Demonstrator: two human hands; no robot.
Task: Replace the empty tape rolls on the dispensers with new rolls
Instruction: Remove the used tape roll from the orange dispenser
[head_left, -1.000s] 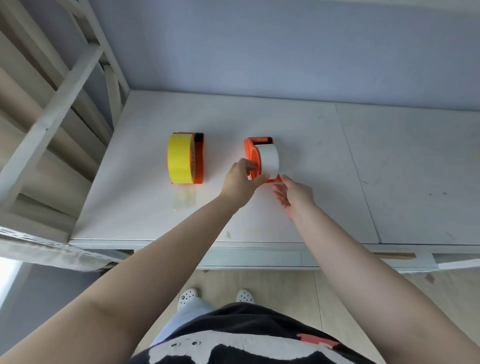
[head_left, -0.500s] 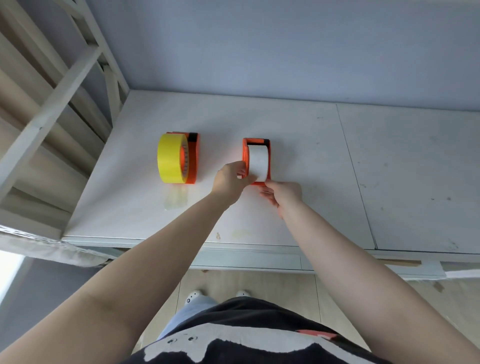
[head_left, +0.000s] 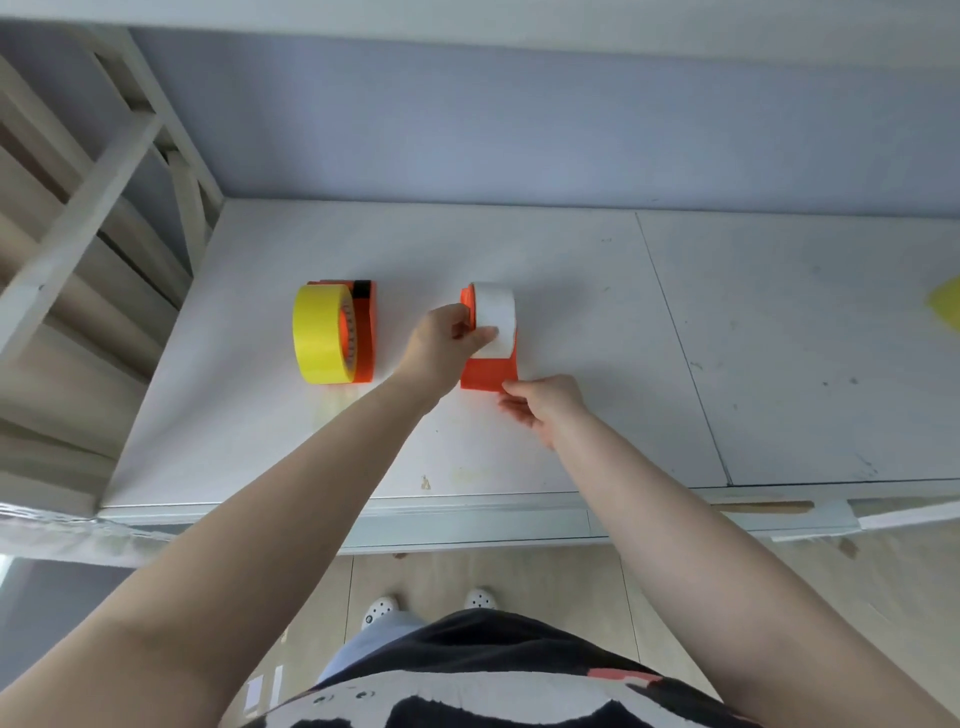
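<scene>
a: any brand or writing to read on these?

b: nothing legible. the yellow roll has dark marks around its inner core, too blurred to read. the white roll is blank on the face that shows.

a: where do they sit?

b: both on the white table, left of centre. the yellow roll is mounted on an orange dispenser, standing on edge, with its axle running left to right and its open side facing right. a black part sits at the far top of that dispenser. a pale strip lies on the table just in front of it.

a: and the second one?

b: the second orange dispenser is just to the right, apart from the first. the white roll stands on edge in it, axle left to right, and the dispenser's long axis runs from the person toward the wall, with the flat orange end nearest the person.

a: hands?

b: the left hand is grasping the white roll, thumb across its front face and fingers at the left side. the right hand has its fingertips pinched at the near right corner of the orange base; whether it actually grips it or only touches, i cannot tell.

a: anything else?

b: a yellow shape is cut off at the right edge of the table.
</scene>
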